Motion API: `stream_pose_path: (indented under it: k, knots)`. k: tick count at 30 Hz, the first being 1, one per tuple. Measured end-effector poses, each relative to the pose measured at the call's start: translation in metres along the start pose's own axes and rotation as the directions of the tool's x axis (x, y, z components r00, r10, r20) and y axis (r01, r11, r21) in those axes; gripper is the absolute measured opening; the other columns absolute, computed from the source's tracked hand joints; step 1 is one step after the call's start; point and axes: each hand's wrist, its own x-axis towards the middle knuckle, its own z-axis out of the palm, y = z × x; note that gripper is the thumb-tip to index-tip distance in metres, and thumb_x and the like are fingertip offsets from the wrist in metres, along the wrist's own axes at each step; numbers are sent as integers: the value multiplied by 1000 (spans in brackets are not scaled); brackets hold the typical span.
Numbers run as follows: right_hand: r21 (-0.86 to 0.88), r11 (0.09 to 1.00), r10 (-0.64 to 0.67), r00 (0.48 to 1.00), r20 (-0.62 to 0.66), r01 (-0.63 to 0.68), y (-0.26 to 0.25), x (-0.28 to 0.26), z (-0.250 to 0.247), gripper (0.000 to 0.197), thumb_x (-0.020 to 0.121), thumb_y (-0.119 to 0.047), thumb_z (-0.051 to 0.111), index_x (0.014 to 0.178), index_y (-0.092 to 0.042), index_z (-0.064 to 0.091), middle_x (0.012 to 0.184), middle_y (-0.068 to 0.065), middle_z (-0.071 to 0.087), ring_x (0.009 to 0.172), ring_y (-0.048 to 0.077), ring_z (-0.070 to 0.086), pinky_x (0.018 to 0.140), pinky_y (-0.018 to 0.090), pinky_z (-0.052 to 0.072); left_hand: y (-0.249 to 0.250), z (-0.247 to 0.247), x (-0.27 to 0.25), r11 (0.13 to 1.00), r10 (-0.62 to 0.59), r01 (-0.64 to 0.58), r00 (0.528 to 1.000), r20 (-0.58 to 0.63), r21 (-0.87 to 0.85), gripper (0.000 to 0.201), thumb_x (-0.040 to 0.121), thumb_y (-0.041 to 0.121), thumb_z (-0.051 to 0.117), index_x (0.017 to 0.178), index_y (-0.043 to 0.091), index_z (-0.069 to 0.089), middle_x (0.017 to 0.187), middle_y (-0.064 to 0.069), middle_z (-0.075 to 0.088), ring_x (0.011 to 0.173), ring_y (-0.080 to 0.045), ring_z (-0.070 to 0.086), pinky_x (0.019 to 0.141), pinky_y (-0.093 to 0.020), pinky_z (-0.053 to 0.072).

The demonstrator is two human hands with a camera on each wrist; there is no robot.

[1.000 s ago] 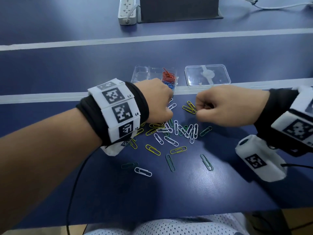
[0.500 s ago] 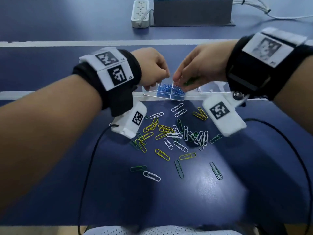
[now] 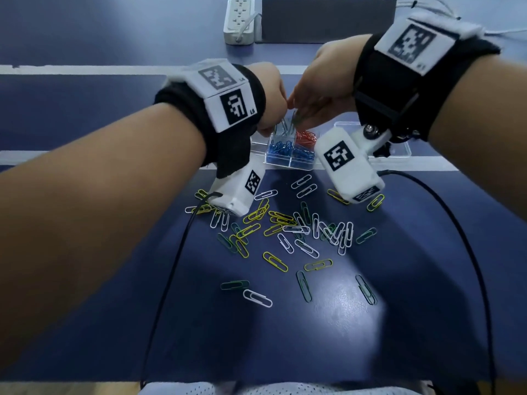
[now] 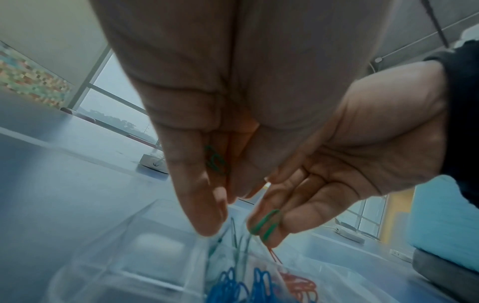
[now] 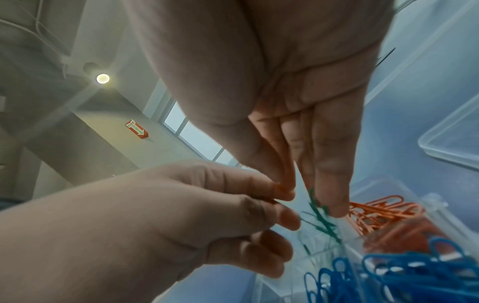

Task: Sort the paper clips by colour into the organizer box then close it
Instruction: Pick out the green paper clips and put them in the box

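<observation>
Both hands hang close together over the clear organizer box (image 3: 288, 164). My left hand (image 3: 272, 109) is curled, and the left wrist view shows a green paper clip (image 4: 215, 162) caught between its thumb and fingers (image 4: 204, 205). My right hand (image 3: 310, 109) points its straight fingers (image 5: 332, 194) down, with thumb and fingers apart. Green clips (image 5: 322, 219) drop from its fingertips into a rear compartment. Blue clips (image 3: 282, 149) fill the front compartments and red clips (image 3: 305, 136) lie behind them. Loose white, yellow and green clips (image 3: 299, 229) are scattered on the blue table.
The box's clear lid (image 3: 399, 152) lies to the right of the box, partly behind my right wrist camera. A white power strip (image 3: 239, 18) and a dark block (image 3: 328, 18) stand at the back. Black cables run down both sides of the clip pile.
Both hands rose from the clip pile and moved back over the box. Since half a second ago they stay there, and green clips now fall from the right fingertips.
</observation>
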Motion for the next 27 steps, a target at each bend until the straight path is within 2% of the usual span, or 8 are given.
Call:
stream_pose_path:
  k: [2, 6, 10, 13, 16, 18, 21, 27]
  knots:
    - [5, 1000, 12, 1000, 2, -12, -1, 0, -1, 21, 93, -12, 49, 103, 3, 61, 86, 11, 66, 92, 18, 68, 90, 29, 53, 3, -1, -2, 999, -9, 9, 1000, 15, -43, 28, 89, 2, 49, 112, 5, 63, 94, -13, 72, 70, -22, 68, 80, -38, 58]
    - [5, 994, -106, 994, -37, 107, 0, 4, -3, 14, 89, -9, 51, 76, -7, 58, 82, 7, 62, 68, 17, 64, 63, 24, 58, 5, -4, -5, 1000, 19, -19, 1000, 14, 21, 35, 88, 3, 53, 121, 11, 59, 101, -10, 72, 88, -25, 71, 85, -40, 56]
    - [-34, 992, -121, 990, -76, 119, 6, 3, -8, 8, 86, -7, 56, 80, -6, 62, 81, 7, 65, 72, 20, 66, 75, 32, 58, 4, -5, -6, 997, 53, -52, 999, 12, -49, 38, 88, 2, 49, 125, 11, 54, 111, -11, 68, 95, -28, 69, 85, -41, 57]
    - [-172, 980, -128, 981, -144, 102, 18, -3, -15, 17, 81, -8, 62, 96, -3, 69, 75, 4, 69, 63, 15, 67, 66, 27, 59, 0, -4, -7, 994, 58, -55, 998, 23, -97, 40, 88, -1, 49, 125, 15, 53, 107, -15, 68, 90, -32, 69, 82, -45, 57]
    - [-436, 897, -144, 982, -126, 75, 35, -15, -16, 12, 77, -14, 66, 86, -15, 75, 59, -1, 69, 57, 13, 66, 71, 28, 58, -8, -4, -9, 994, 94, -94, 996, -1, -48, 27, 85, 7, 50, 100, 26, 62, 91, -7, 70, 78, -27, 68, 78, -40, 58]
    - [-579, 810, -160, 984, -74, 88, 44, -22, -11, 9, 76, -18, 67, 82, -19, 74, 55, -2, 67, 53, 13, 63, 62, 20, 51, -13, -4, -11, 989, 139, -137, 990, -32, 63, 18, 82, 17, 55, 89, 33, 61, 90, 3, 67, 75, -18, 62, 76, -29, 52]
    - [-708, 695, -199, 980, -24, 124, 55, -27, -1, 9, 73, -24, 71, 80, -18, 73, 59, 1, 66, 50, 15, 58, 63, 22, 50, -21, -5, -13, 969, 191, -183, 981, -34, 167, 25, 79, 29, 65, 104, 31, 61, 101, 6, 60, 85, -15, 56, 77, -26, 42]
    - [-792, 593, -287, 957, -40, 145, 67, -28, 14, 9, 70, -19, 70, 77, -15, 73, 78, 10, 71, 78, 31, 64, 71, 31, 54, -35, -9, -21, 938, 223, -206, 974, -29, 277, 42, 75, 34, 70, 115, 24, 59, 110, -2, 56, 87, -17, 49, 83, -29, 40]
